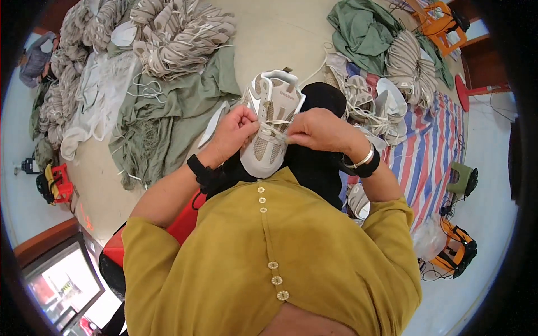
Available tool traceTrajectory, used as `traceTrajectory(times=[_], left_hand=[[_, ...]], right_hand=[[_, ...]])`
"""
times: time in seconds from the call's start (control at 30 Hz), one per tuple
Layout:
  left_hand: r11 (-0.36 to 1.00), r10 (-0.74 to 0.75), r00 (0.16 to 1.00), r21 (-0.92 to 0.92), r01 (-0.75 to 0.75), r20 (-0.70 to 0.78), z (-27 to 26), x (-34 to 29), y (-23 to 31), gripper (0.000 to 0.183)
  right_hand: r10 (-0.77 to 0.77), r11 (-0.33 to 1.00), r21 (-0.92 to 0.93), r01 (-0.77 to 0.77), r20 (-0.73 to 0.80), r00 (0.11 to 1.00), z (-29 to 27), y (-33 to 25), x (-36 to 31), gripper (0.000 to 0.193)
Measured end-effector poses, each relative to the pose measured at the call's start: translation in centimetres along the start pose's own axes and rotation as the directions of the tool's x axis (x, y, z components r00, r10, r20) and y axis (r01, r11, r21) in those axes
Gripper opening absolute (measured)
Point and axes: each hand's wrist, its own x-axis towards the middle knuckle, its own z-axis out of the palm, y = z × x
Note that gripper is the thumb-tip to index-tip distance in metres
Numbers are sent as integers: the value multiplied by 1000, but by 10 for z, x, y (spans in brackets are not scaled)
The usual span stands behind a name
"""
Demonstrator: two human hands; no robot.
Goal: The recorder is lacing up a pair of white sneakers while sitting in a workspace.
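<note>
A beige and white sneaker upper (263,163) rests between my knees, its toe toward me and its collar pointing away. A pale shoelace (276,122) runs across its front, threaded through the eyelets. On the left side of the upper, my left hand (234,132) is closed in a pinch on the shoelace. Across from it, my right hand (318,130) also pinches the lace between thumb and fingers, close to the tongue. Both hands sit just above the lower eyelets. The exact lace ends are hidden by my fingers.
Bundled shoe uppers (182,36) lie on a green cloth (162,120) at the far left. More uppers (412,70) are piled at the right, on a striped sheet (428,151). A white insole-shaped piece (213,124) lies left of my hand. Orange stools (437,25) stand beyond.
</note>
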Motion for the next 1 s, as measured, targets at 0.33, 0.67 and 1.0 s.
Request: traceTrajectory(times=[0.33, 0.67, 1.0], left_hand=[[971, 167, 982, 190, -147, -93, 7, 10, -16, 12], [934, 226, 974, 276, -225, 30, 2, -9, -9, 31], [907, 290, 956, 305, -291, 49, 2, -9, -4, 31]], right_hand=[[150, 909, 417, -24, -271, 951, 28, -9, 17, 20], [342, 408, 882, -236, 92, 935, 31, -32, 19, 23], [357, 431, 886, -169, 4, 934, 37, -23, 21, 19]])
